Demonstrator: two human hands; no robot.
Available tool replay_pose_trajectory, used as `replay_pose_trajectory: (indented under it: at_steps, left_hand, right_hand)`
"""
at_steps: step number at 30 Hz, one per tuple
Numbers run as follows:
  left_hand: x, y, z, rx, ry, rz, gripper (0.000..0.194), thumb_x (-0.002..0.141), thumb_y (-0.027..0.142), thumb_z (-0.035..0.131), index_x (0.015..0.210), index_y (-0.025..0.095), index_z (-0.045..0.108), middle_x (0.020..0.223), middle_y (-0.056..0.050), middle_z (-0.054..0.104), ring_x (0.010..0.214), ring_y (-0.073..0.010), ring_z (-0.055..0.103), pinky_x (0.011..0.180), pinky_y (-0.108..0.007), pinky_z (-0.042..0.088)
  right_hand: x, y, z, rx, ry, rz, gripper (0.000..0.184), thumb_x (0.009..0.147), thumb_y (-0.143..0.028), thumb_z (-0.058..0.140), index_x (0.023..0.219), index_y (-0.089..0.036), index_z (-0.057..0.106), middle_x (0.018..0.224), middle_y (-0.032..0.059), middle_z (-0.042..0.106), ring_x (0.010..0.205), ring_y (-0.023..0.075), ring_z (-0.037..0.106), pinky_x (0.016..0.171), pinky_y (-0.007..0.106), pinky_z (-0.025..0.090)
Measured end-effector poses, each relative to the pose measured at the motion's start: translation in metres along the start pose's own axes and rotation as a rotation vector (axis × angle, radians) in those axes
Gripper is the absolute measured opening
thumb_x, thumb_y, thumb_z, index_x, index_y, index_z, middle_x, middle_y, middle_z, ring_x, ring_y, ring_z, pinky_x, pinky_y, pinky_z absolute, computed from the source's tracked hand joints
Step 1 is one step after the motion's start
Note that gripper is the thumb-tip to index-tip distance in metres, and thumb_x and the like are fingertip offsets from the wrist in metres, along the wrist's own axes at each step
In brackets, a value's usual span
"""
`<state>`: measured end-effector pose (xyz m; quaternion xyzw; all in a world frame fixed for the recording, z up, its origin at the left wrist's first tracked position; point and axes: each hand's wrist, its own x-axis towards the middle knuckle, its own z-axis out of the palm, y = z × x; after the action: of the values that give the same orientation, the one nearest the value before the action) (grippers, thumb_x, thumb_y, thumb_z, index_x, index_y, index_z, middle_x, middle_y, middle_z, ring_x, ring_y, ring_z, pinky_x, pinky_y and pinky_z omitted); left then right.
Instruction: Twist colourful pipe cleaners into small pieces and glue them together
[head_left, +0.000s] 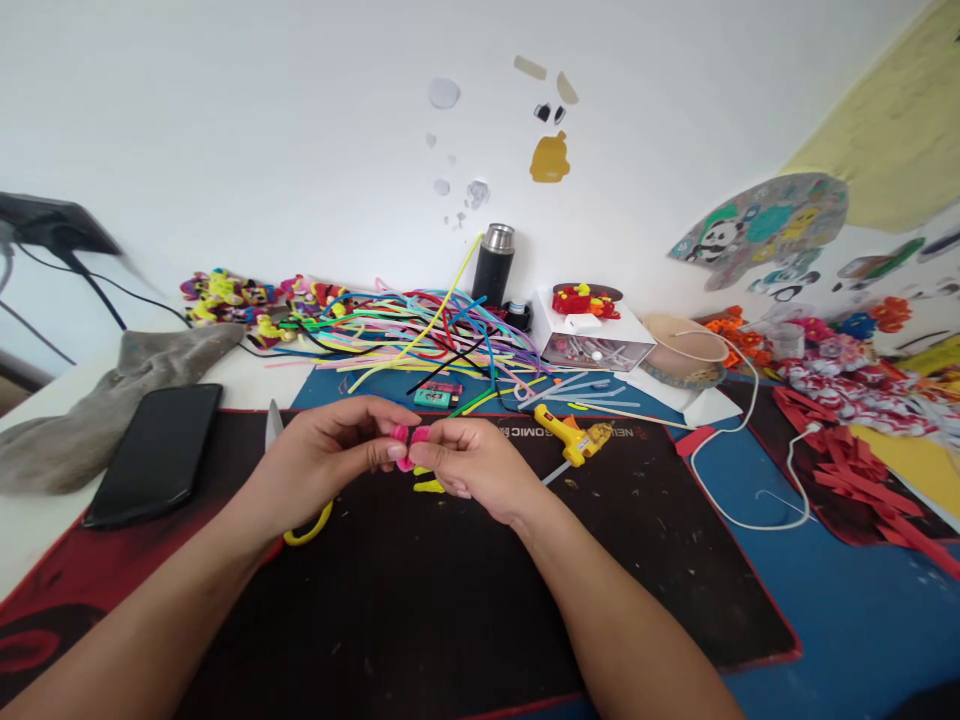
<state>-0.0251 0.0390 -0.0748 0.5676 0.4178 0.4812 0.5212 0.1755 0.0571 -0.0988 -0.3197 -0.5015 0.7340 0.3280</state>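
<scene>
pink piece [421, 434] in hands [319, 455] [480, 462], "omic" mat [465, 600]

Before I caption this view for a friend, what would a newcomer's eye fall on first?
Probably the tangle of bright strands heaped along the back, below the white wall. Next, front and centre, the small pink piece pinched between the left hand and the right hand; then the yellow glue gun at the far edge of the dark mat, right of both hands.
</scene>
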Motion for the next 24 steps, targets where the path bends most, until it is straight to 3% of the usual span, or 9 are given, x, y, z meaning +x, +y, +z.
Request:
replay_pose_trajectory:
  at_steps: [11,18,21,24]
  left_hand:
    - [0.001,-0.001,-0.001,-0.127,-0.161,-0.067,0.03,0.078,0.031,0.091,0.107,0.024,0.084,0.076,-0.003,0.07,0.063,-0.0158,0.066,0.061,-0.024,0.056]
    - [0.002,-0.001,-0.006,-0.062,-0.303,-0.123,0.023,0.082,0.04,0.087,0.093,0.019,0.086,0.07,-0.007,0.071,0.064,-0.0188,0.064,0.063,-0.026,0.053]
    - [0.003,0.001,-0.008,-0.046,-0.329,-0.153,0.021,0.082,0.039,0.086,0.09,0.02,0.085,0.07,-0.007,0.072,0.065,-0.019,0.064,0.063,-0.026,0.052]
    - [0.003,0.001,-0.01,-0.08,-0.324,-0.191,0.021,0.08,0.039,0.088,0.084,0.019,0.082,0.069,-0.006,0.071,0.064,-0.0178,0.063,0.063,-0.025,0.051]
  right_hand:
    - [-0.003,-0.004,0.003,0.1,-0.144,0.098,0.032,0.079,-0.046,0.087,0.079,-0.017,0.073,0.045,-0.0116,0.041,0.04,0.005,0.026,0.044,0.025,0.014]
    - [-0.004,-0.005,0.006,0.129,-0.19,0.13,0.036,0.073,-0.049,0.09,0.081,-0.017,0.074,0.07,-0.0027,0.068,0.043,0.0039,0.032,0.041,0.025,0.015]
    - [-0.004,-0.004,0.006,0.111,-0.208,0.132,0.036,0.075,-0.048,0.089,0.08,-0.016,0.074,0.061,-0.0052,0.062,0.042,0.0044,0.031,0.041,0.025,0.015]
    - [-0.004,-0.002,0.007,0.111,-0.221,0.133,0.034,0.08,-0.047,0.086,0.076,-0.017,0.071,0.046,-0.0106,0.044,0.04,0.0056,0.029,0.042,0.026,0.015]
